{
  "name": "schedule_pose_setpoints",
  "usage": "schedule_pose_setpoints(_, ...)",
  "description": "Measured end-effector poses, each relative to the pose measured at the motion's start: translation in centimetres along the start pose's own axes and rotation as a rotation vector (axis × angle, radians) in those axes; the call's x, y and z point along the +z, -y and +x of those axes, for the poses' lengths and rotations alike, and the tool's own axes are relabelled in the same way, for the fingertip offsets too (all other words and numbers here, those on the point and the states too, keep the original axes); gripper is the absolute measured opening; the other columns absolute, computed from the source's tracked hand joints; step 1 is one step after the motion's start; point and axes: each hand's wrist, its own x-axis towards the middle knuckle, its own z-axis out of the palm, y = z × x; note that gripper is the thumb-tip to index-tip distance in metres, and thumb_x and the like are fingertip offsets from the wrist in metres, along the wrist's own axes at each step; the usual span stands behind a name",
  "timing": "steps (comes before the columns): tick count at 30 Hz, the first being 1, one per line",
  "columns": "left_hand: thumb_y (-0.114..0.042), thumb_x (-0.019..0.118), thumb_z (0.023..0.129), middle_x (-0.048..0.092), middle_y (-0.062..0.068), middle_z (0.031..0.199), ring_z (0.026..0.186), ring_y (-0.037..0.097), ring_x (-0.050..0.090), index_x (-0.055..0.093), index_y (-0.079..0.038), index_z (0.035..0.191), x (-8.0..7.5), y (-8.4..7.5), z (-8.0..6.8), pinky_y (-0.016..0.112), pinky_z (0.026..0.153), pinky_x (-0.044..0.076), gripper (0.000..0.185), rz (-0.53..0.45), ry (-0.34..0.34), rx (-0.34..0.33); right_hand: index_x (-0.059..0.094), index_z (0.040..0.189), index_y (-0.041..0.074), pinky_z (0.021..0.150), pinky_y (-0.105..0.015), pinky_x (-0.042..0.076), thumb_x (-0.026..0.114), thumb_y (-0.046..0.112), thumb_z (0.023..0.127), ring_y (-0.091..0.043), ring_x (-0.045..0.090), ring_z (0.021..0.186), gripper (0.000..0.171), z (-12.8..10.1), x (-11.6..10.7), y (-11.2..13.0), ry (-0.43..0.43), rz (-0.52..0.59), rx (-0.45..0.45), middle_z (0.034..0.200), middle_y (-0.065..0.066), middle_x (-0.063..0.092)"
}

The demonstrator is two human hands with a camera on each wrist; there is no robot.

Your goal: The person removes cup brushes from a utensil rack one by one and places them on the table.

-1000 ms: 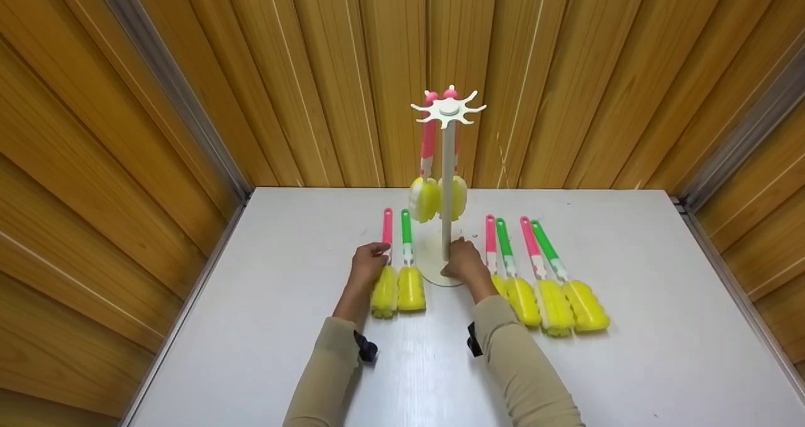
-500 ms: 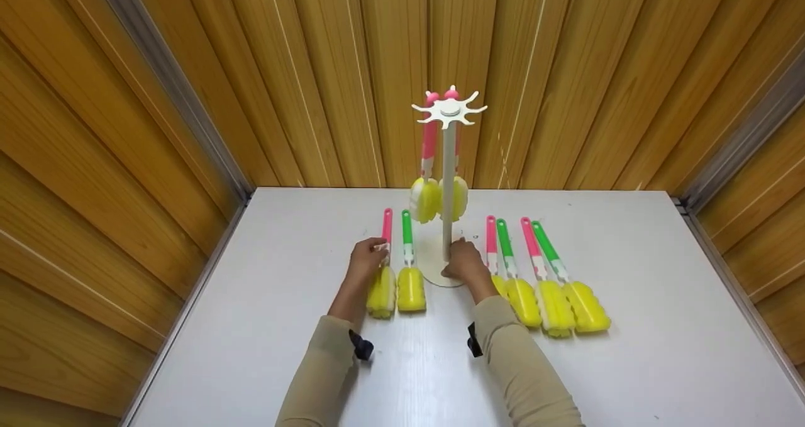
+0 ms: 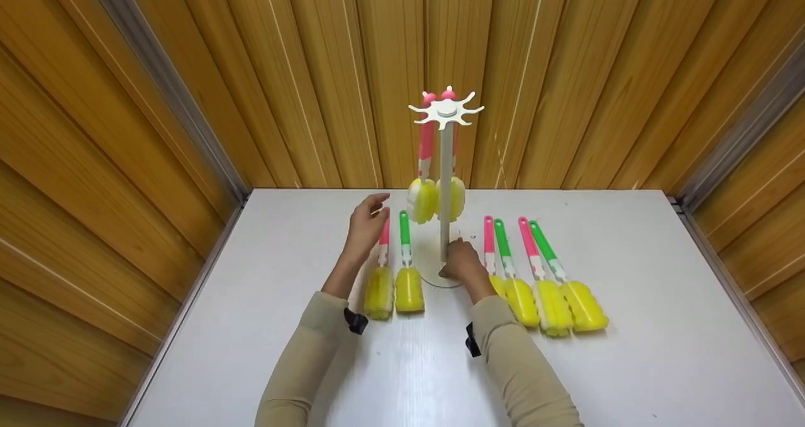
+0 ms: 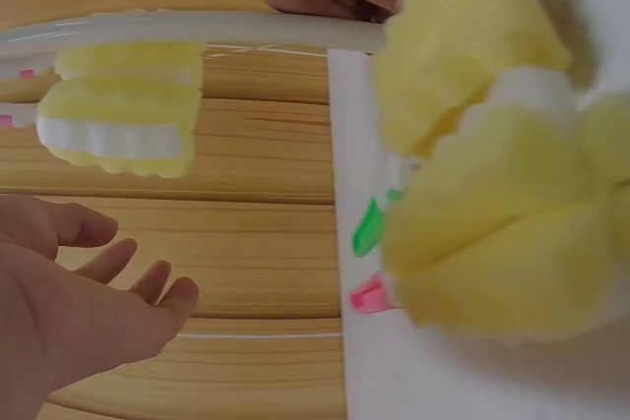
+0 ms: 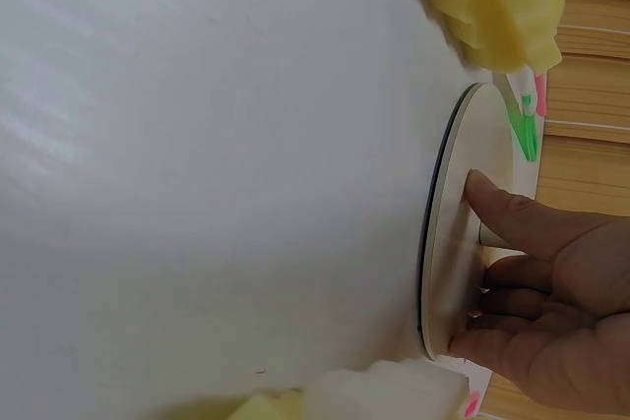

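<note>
White surface (image 3: pixel 629 364), wood-panelled walls around. White rack: thin upright pole (image 3: pixel 445 188), round flat base (image 5: pixel 448 243), star-shaped hook top (image 3: pixel 446 109); two pink-handled yellow sponge brushes (image 3: pixel 422 197) hanging from hooks on far side. Right hand (image 3: pixel 463 265) low on rack, fingers (image 5: pixel 512 223) pressed flat on base beside pole foot, grip relaxed, not curled round anything. Left hand (image 3: pixel 366 224) raised above surface, fingers (image 4: pixel 138 287) spread and straight, grip wide, holding nothing; hovering over handle of pink-handled sponge brush (image 3: pixel 380 276) lying just left of rack. Green-handled sponge brush (image 3: pixel 407 270) flat beside it. Row of four more brushes (image 3: pixel 541 282), pink and green alternating, flat on surface right of rack, sponge heads toward person.
</note>
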Motion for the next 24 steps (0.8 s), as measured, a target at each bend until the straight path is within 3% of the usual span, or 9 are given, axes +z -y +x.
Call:
schedule_pose_setpoints(4, -0.01, 0.056, 0.104, 0.059, 0.014, 0.139, 0.132, 0.029, 0.053, 0.057, -0.002, 0.139, 0.3, -2.9, 0.5, 0.037, 0.109, 0.045, 0.036, -0.02, 0.021, 0.127, 0.058, 0.128, -0.008, 0.098, -0.046, 0.052, 0.08, 0.002, 0.085, -0.034, 0.055, 0.104, 0.049, -0.1, -0.1, -0.1, -0.008, 0.078, 0.028, 0.114, -0.019, 0.062)
schedule_pose_setpoints(12, -0.013, 0.052, 0.107, 0.058, 0.011, 0.142, 0.13, 0.02, 0.056, 0.054, -0.004, 0.143, 1.1, -7.0, 1.6, 0.03, 0.107, 0.045, 0.037, -0.128, 0.138, 0.285, 0.055, 0.134, -0.006, 0.111, -0.05, 0.041, 0.076, 0.001, 0.087, -0.033, 0.051, 0.112, 0.052, -0.6, 0.2, -0.2, -0.025, 0.158, 0.045, 0.12, -0.018, 0.057)
schedule_pose_setpoints(17, -0.02, 0.054, 0.106, 0.057, 0.003, 0.143, 0.13, 0.015, 0.055, 0.051, -0.01, 0.147, 1.5, -7.7, 2.3, 0.029, 0.109, 0.044, 0.042, -0.246, 0.241, 0.319, 0.057, 0.131, -0.008, 0.108, -0.048, 0.044, 0.078, 0.0, 0.085, -0.034, 0.052, 0.111, 0.051, -0.3, 0.2, -0.1, -0.017, 0.084, 0.011, 0.12, -0.02, 0.06)
schedule_pose_setpoints(20, -0.021, 0.053, 0.107, 0.06, 0.006, 0.14, 0.13, 0.017, 0.055, 0.053, -0.008, 0.145, 1.8, -7.5, 2.6, 0.032, 0.111, 0.042, 0.041, -0.296, 0.292, 0.331, 0.059, 0.128, -0.008, 0.106, -0.047, 0.045, 0.079, 0.0, 0.084, -0.034, 0.053, 0.108, 0.048, -0.1, 0.2, -0.1, -0.013, 0.031, -0.005, 0.118, -0.02, 0.062)
schedule_pose_setpoints(24, -0.02, 0.05, 0.108, 0.066, 0.011, 0.129, 0.126, 0.022, 0.058, 0.059, -0.004, 0.138, 2.3, -6.8, 2.7, 0.037, 0.112, 0.041, 0.035, -0.339, 0.308, 0.358, 0.061, 0.124, -0.009, 0.105, -0.047, 0.046, 0.08, 0.0, 0.083, -0.033, 0.054, 0.105, 0.046, -0.1, 0.0, 0.0, -0.016, -0.001, -0.018, 0.115, -0.021, 0.062)
